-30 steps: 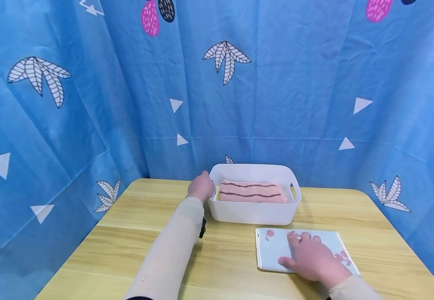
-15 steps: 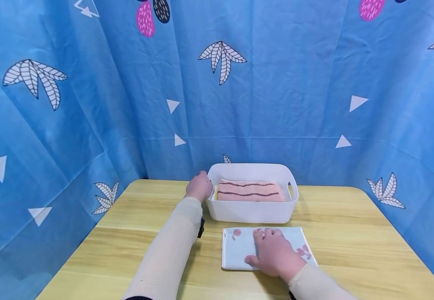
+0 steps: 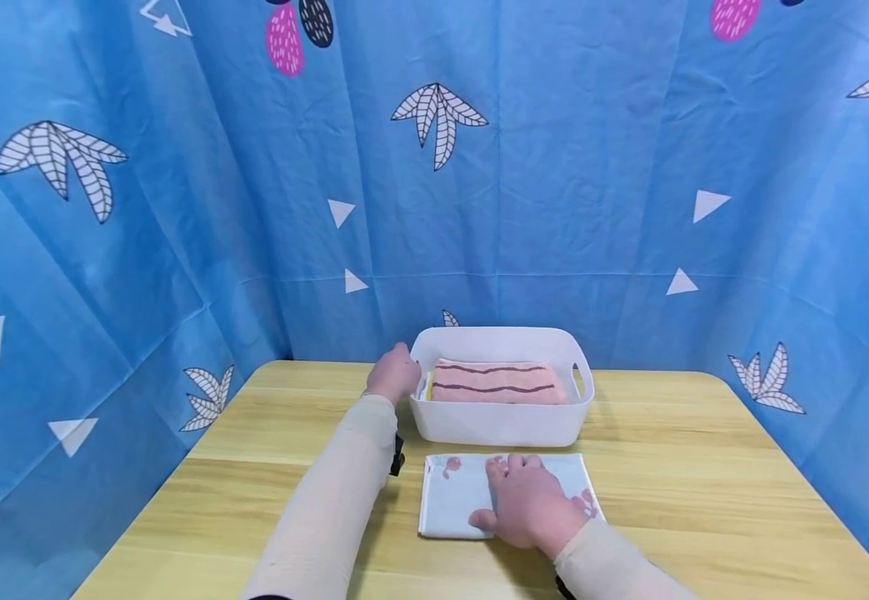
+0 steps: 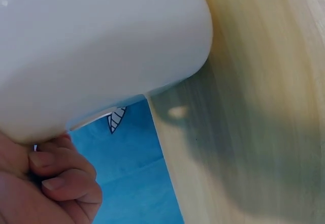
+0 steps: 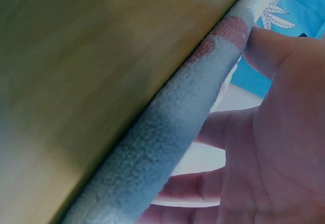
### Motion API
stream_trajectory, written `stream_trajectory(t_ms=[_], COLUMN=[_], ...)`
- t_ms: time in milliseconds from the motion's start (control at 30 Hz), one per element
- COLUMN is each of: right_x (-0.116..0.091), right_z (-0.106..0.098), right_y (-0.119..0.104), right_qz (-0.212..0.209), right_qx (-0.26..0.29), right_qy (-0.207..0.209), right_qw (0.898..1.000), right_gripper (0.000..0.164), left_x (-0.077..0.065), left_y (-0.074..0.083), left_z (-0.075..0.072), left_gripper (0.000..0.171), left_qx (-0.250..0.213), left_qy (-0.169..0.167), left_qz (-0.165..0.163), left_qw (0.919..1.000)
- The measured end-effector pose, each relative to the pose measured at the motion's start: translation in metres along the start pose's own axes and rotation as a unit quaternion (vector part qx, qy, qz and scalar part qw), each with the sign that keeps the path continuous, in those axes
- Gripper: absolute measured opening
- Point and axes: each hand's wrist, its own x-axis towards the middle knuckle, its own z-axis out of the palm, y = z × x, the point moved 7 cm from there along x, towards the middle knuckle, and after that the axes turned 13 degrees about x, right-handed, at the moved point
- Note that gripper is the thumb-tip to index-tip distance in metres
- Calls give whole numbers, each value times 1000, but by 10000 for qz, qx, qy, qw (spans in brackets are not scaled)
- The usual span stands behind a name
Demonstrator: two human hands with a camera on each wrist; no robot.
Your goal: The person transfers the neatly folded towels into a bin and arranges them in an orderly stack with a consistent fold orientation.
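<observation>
A white plastic storage basket (image 3: 494, 426) stands at the back of the table, and my left hand (image 3: 394, 373) grips its left end at the rim. Curled fingers (image 4: 73, 183) show there in the left wrist view, against the basket wall (image 4: 101, 41). Inside lies a folded pink towel (image 3: 497, 385) with dark wavy stripes. In front of the basket, a folded pale blue towel (image 3: 452, 500) with pinkish prints lies flat. My right hand (image 3: 527, 504) rests on top of it with fingers spread; the right wrist view shows the towel's thick folded edge (image 5: 167, 117) beneath them.
The wooden table (image 3: 704, 483) has rounded back corners. A blue patterned curtain (image 3: 576, 208) hangs behind it and along both sides. A yellow and white edge (image 3: 428, 387) shows beside the pink towel in the basket.
My right hand has slid the pale blue towel left across the table, to in front of the basket. The left hand keeps its grip on the basket. The head view has shifted slightly.
</observation>
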Motion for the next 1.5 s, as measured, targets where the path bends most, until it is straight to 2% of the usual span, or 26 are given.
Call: stream_trajectory(t_ms=[233, 367, 567, 733, 867, 933, 1000, 1100, 1167, 1233, 1300, 1400, 1500], right_x=[-2, -4, -9, -9, -8, -9, -10, -12, -13, -14, -16, -20, -22], right_z=[1, -1, -12, -17, -20, -24, -30, -43, -52, -58, -61, -60, -57], right_y=[10, 20, 31, 44, 58, 64, 70, 80, 90, 102, 115, 131, 140], right_qz=[-32, -82, -297, -475, -599, -699, -756, -864, -824, -675, -425, -104, -14], right_qx=[497, 836, 1055, 1357, 2046, 2493, 3016, 3294, 3237, 3007, 2898, 2852, 2832], right_qy=[-153, -289, -228, -106, -205, -318, -478, -456, -334, -137, -43, -29, -36], right_qw=[9986, 9960, 9937, 9896, 9768, 9654, 9492, 9391, 9420, 9512, 9561, 9584, 9591], right_gripper=[88, 83, 69, 57, 51, 50, 51, 44, 34, 24, 18, 20, 22], left_x=[-1, -7, -22, -42, -62, -73, -84, -98, -106, -111, -115, -120, -123], left_y=[-8, -8, -12, -15, -19, -21, -25, -29, -32, -32, -30, -26, -24], left_z=[-5, -8, -9, -7, -3, -2, -2, -2, -3, -4, -4, -1, 8], left_gripper=[44, 48, 43, 35, 37, 37, 39, 40, 42, 43, 44, 46, 47], left_qx=[69, 132, 179, 120, 28, -39, -53, 50, 235, 410, 600, 652, 674], left_qy=[-171, -75, 136, 350, 369, 403, 434, 489, 518, 516, 488, 212, -222], left_qz=[76, 268, 526, 768, 895, 937, 981, 1063, 1102, 1152, 1209, 1321, 1356], left_qw=[9998, 9995, 9984, 9964, 9953, 9948, 9942, 9931, 9923, 9912, 9896, 9889, 9882])
